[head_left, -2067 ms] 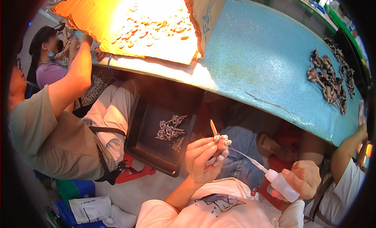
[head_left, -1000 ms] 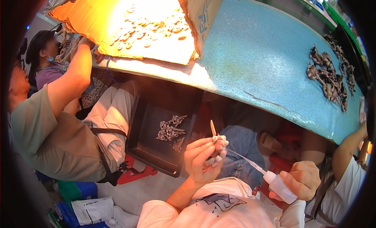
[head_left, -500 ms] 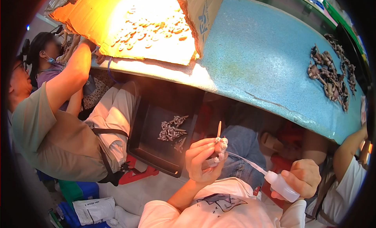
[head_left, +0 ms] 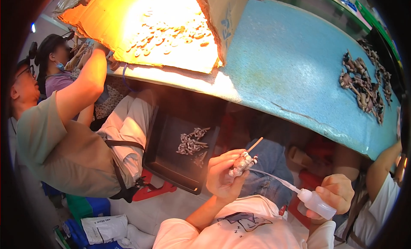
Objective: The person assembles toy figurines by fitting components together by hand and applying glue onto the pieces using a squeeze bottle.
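Note:
Between the fingers of my left hand (head_left: 223,175) is a small pale figurine (head_left: 242,164) with dark and reddish spots. A thin wooden stick (head_left: 255,144) juts from it, tilted up to the right. My right hand (head_left: 337,192) is wrapped round a translucent white squeeze bottle (head_left: 317,203). From its cap a long thin nozzle (head_left: 274,177) reaches left, its tip at the lower right side of the figurine. Whether the tip touches is too small to tell. Below the table edge, several similar pale figurines (head_left: 192,141) lie in a black tray (head_left: 167,168).
The blue tabletop (head_left: 287,56) spans the far side, with a pile of brownish figurines (head_left: 364,84) at right. A brightly lit cardboard box (head_left: 171,60) holds many small pieces. One co-worker (head_left: 72,142) sits close at left, another (head_left: 60,69) beyond; a person's arm (head_left: 383,165) shows at right.
My left hand has turned the figurine, so the stick leans right instead of standing upright. The bottle in my right hand has shifted slightly right, its nozzle still beside the figurine.

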Available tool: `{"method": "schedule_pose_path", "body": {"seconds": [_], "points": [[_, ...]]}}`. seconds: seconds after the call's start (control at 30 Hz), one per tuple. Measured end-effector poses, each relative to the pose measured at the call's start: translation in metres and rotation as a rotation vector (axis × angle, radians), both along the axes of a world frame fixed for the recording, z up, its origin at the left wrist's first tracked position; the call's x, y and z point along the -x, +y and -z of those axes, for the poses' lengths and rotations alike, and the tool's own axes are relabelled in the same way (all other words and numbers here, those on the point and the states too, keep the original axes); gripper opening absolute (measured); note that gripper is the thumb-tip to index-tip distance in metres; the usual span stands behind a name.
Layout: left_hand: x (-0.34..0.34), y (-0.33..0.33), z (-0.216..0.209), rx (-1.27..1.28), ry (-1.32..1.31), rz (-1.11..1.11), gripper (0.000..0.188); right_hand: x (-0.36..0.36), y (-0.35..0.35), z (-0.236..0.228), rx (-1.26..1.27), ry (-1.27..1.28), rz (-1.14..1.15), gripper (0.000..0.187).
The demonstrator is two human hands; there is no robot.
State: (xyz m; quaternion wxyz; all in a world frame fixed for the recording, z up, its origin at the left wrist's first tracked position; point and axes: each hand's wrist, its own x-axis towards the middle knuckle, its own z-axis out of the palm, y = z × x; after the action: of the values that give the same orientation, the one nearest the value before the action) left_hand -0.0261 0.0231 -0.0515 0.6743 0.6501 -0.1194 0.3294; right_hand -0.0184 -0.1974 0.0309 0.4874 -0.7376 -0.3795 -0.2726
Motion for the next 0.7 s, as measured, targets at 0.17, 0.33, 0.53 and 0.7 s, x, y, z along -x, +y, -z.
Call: {"method": "schedule_pose_path", "body": {"seconds": [0.17,0.33,0.53,0.7], "points": [[0.0,-0.005,0.001,0.131,0.014,0.067,0.034,0.0,0.003,-0.002,-0.005,0.016,0.027,0.042],[-0.001,-0.006,0.005,0.068,-0.042,0.044,0.028,0.0,0.004,-0.003,0.0,0.0,0.04,0.042],[0.0,-0.005,0.007,0.001,-0.026,-0.002,0.036,0.004,0.005,-0.005,0.025,-0.004,0.026,0.04],[0.0,-0.005,0.007,0.008,-0.035,-0.018,0.034,0.006,0.007,-0.008,0.06,0.014,0.021,0.038]]}}
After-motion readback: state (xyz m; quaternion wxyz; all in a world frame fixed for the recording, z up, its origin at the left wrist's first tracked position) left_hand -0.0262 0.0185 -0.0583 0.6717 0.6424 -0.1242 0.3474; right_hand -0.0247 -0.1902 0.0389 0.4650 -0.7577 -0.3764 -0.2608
